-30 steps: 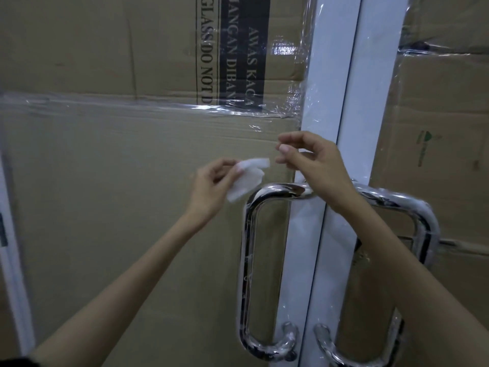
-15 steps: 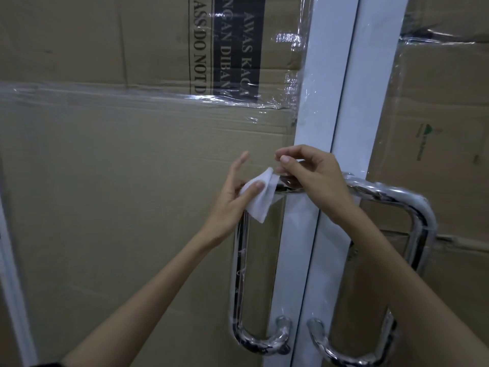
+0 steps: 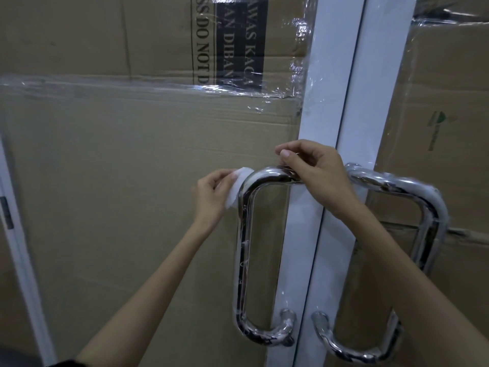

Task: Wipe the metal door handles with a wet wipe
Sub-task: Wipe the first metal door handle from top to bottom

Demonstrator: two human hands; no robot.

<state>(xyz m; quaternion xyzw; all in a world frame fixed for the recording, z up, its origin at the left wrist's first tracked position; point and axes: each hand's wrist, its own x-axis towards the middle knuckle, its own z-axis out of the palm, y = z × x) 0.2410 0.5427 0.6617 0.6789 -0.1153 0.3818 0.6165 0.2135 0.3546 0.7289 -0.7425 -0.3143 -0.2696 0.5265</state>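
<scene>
white-framed double door (image 3: 326, 107) with 2 chrome handles (image 3: 244, 250), cardboard (image 3: 132, 181) behind the panes

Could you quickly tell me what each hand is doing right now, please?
Left hand: holds the wet wipe against the left door handle's top bend.
Right hand: fingers curled over that handle's top bar; a grip cannot be told.
</scene>
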